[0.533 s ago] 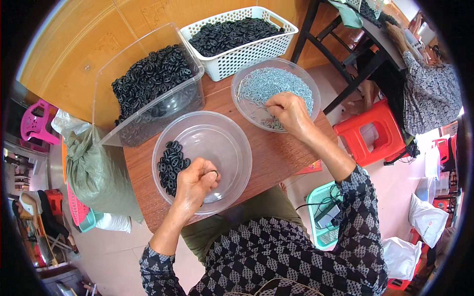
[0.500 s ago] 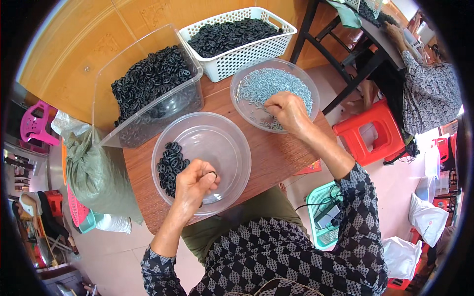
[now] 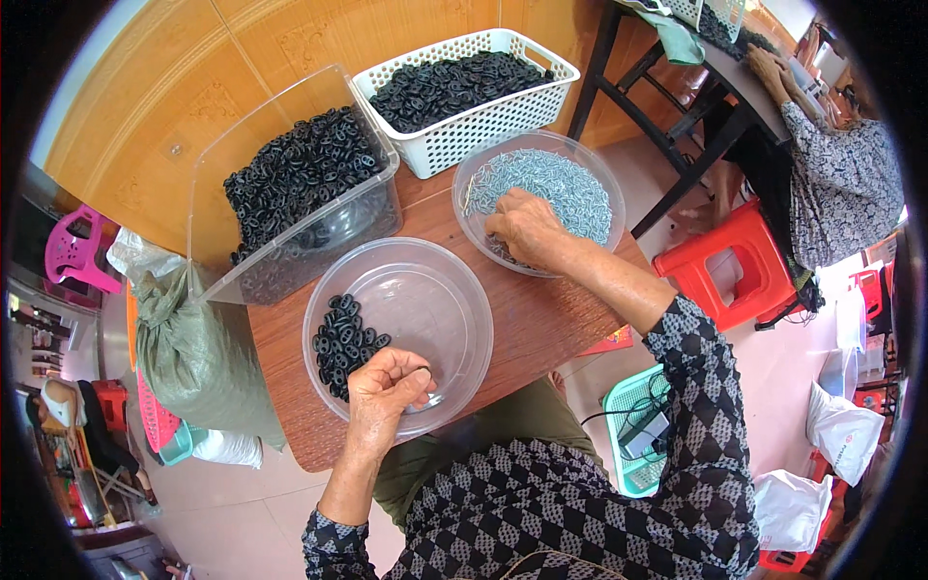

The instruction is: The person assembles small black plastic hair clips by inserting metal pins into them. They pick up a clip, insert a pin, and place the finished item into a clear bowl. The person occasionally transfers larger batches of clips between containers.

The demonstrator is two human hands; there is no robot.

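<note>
My left hand [image 3: 385, 394] is closed over the near side of a clear round bowl [image 3: 440, 300]. Its thumb and forefinger pinch a small black oval piece [image 3: 426, 369], mostly hidden by the fingers. More black oval pieces with two holes [image 3: 338, 350] are heaped along the bowl's left side. To the right, a second clear bowl [image 3: 620, 188] holds a mass of small silvery screws [image 3: 570, 188]. My right hand [image 3: 527, 228] reaches into its near left part, fingers bent down together among the screws. The fingertips are hidden, so what they grip does not show.
Behind the bowls stand a clear bin [image 3: 382, 198] and a white perforated basket [image 3: 449, 150], both full of black pieces. A tied green sack [image 3: 198, 362] leans beside the wooden table [image 3: 527, 324]. At right are a red stool [image 3: 730, 266] and another person [image 3: 841, 188] at a dark table.
My right hand has moved slightly left and lower within the screw bowl. My left hand keeps its pinch over the other bowl. The whole view has shifted slightly.
</note>
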